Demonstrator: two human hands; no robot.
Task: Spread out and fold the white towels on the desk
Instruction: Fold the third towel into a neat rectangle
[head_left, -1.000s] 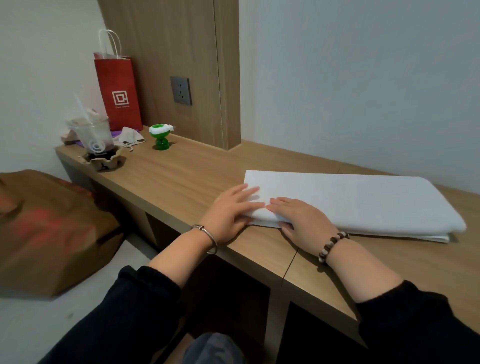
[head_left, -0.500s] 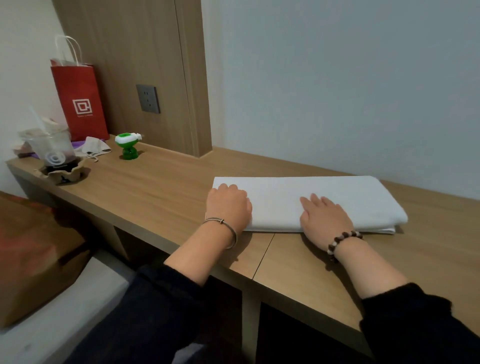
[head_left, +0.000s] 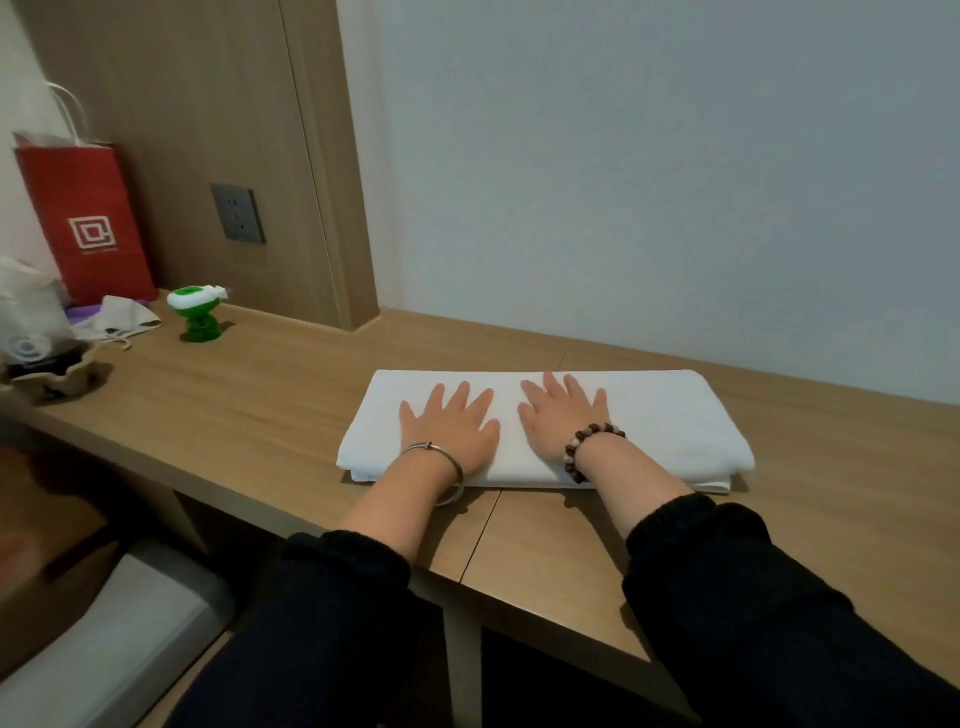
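A: Where is the towel (head_left: 660, 415)?

B: On the desk (head_left: 280, 400), folded into 1 long white rectangle. Its long side runs left to right, and its near edge lies close to the front edge of the desk. Stacked layers show at the 2 near corners.

A: And the hands?

B: Both lie flat on top of it, palms down and side by side near the middle, a little left of centre. The left hand (head_left: 449, 428) has its fingers straight and spread. So does the right hand (head_left: 563, 415). Neither one grasps anything; they only press on the cloth, with a narrow strip of white between them.

A: Are the wrists on the towel too?

B: They cross its near edge. The left wrist wears a silver bangle (head_left: 434, 451) and the right a bead bracelet (head_left: 584, 439). Black sleeves (head_left: 753, 587) cover the forearms below.

A: What else is on the desk?

B: Everything else is at the far left, well apart from the towel. A red paper bag (head_left: 85, 223) with white handles stands against the wood panel (head_left: 171, 114). Near it lie a face mask (head_left: 124, 319) and a small green and white plastic thing (head_left: 196, 312). At the very edge of the view is a clear cup (head_left: 28, 317) in a crumpled holder, too blurred to say more.

A: Anything on the panel?

B: 1 dark socket (head_left: 238, 214), above the green thing. Behind the towel is a plain pale wall (head_left: 649, 182).
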